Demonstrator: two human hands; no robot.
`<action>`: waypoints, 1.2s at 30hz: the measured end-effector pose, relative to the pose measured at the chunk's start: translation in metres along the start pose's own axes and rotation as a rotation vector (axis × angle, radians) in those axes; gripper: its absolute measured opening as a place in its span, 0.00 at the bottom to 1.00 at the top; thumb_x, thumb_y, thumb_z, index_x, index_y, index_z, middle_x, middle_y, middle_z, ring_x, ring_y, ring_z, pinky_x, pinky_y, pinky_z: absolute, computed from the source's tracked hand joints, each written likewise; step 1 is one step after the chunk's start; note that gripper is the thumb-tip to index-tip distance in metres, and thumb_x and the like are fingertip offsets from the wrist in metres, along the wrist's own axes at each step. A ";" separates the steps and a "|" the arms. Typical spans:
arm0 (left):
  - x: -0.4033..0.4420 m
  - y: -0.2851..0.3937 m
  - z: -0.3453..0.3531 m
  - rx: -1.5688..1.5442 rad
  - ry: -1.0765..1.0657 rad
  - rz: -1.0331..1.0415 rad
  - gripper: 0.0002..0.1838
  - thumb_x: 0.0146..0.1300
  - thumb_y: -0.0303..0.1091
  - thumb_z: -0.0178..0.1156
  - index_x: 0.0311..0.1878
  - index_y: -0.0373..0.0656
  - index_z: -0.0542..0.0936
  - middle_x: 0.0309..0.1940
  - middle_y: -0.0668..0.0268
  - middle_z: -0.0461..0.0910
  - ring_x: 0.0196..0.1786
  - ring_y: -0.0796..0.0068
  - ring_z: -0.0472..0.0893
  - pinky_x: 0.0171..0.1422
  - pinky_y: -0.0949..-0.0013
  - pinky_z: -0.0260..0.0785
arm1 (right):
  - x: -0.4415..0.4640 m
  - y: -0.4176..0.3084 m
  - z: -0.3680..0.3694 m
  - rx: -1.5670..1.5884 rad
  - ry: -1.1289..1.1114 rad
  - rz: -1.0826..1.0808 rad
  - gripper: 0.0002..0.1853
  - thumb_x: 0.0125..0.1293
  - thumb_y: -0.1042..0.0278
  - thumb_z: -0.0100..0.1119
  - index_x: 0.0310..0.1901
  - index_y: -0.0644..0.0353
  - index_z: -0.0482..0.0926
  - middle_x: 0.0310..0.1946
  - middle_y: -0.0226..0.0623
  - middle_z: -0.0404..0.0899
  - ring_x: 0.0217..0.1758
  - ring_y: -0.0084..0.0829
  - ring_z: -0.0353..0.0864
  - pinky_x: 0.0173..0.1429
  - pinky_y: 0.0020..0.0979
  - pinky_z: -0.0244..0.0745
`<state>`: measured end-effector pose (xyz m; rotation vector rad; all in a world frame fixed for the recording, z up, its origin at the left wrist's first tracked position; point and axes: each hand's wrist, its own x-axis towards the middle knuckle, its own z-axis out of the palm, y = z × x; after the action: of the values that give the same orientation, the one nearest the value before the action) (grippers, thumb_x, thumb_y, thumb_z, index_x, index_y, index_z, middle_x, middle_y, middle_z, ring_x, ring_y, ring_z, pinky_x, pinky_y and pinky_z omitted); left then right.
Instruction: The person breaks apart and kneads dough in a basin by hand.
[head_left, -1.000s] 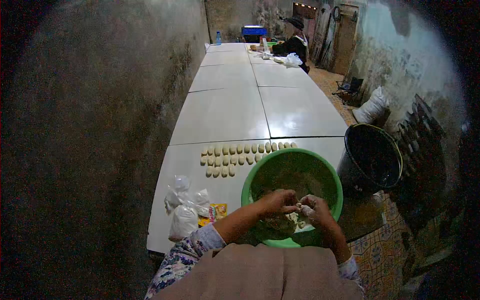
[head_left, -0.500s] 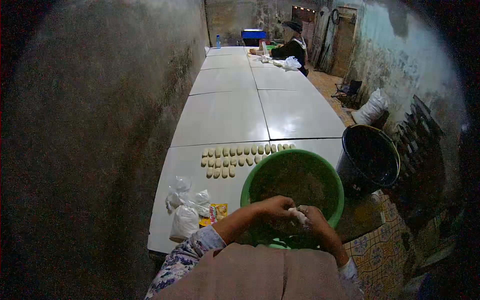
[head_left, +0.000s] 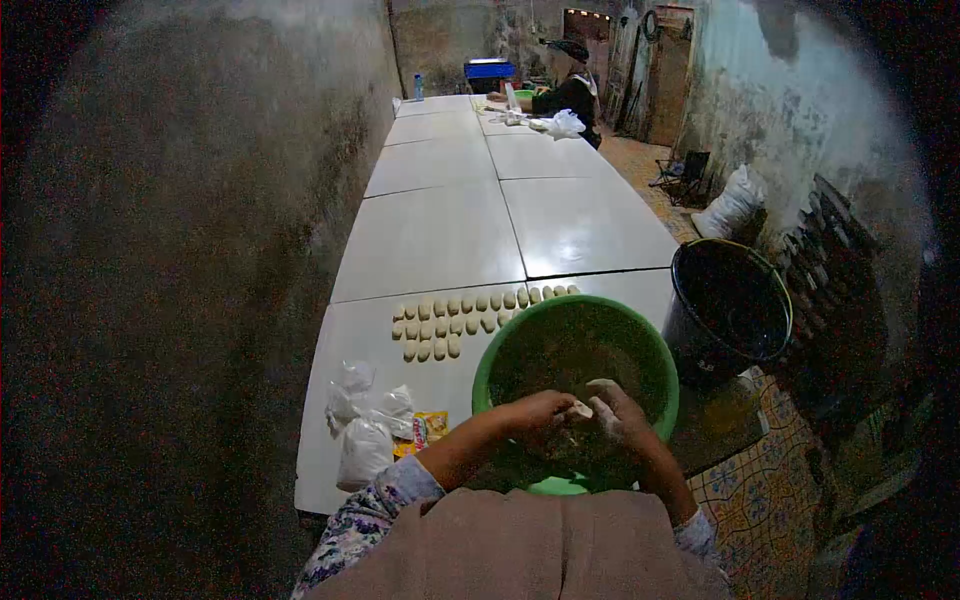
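Over the large green basin (head_left: 482, 385) my left hand (head_left: 545, 412) is closed around a small piece of pale dough (head_left: 580, 410), whose end sticks out past the fingertips. My right hand (head_left: 622, 412) is just to its right, fingers apart and whitened with flour or dough. Whether its thumb touches the dough I cannot tell. Inside, the basin is dark, and my hands hide part of its contents. Rows of small oblong dough pieces (head_left: 440, 325) lie on the white table (head_left: 440, 235) beyond the basin's left side.
Left of my forearm are plastic bags of white powder (head_left: 366, 452) and a yellow packet (head_left: 428, 428). A black bucket (head_left: 728, 300) stands right of the basin. Another person (head_left: 572, 95) is at the table's far end. A white sack (head_left: 732, 202) leans by the right wall.
My right hand has come away from the dough and its fingers have spread. The dough piece stays in my left hand. The view has shifted slightly.
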<state>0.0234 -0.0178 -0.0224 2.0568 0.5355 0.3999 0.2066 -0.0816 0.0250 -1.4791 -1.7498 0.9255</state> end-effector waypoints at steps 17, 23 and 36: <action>0.002 0.024 -0.015 -0.154 -0.183 -0.255 0.25 0.65 0.54 0.39 0.42 0.41 0.75 0.34 0.59 0.77 0.39 0.69 0.75 0.46 0.65 0.66 | 0.003 -0.002 -0.013 -0.034 -0.311 -0.010 0.14 0.54 0.63 0.59 0.37 0.64 0.73 0.36 0.44 0.74 0.39 0.38 0.75 0.42 0.34 0.69; 0.012 -0.037 -0.038 -0.316 0.082 -0.188 0.19 0.63 0.48 0.46 0.40 0.40 0.74 0.37 0.61 0.73 0.36 0.72 0.70 0.42 0.66 0.64 | -0.004 0.005 -0.030 0.023 -0.372 -0.046 0.07 0.60 0.70 0.50 0.30 0.67 0.72 0.25 0.33 0.71 0.26 0.25 0.70 0.34 0.29 0.70; -0.002 0.028 -0.022 -0.106 -0.040 -0.423 0.27 0.62 0.55 0.45 0.31 0.37 0.75 0.22 0.61 0.72 0.26 0.72 0.70 0.33 0.66 0.65 | -0.019 -0.013 -0.020 -0.360 -0.571 -0.054 0.10 0.52 0.72 0.57 0.37 0.65 0.78 0.31 0.47 0.79 0.30 0.35 0.77 0.38 0.35 0.71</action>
<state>0.0169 -0.0157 0.0130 1.7866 0.8827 0.1314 0.2193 -0.0995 0.0460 -1.4603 -2.4633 1.1240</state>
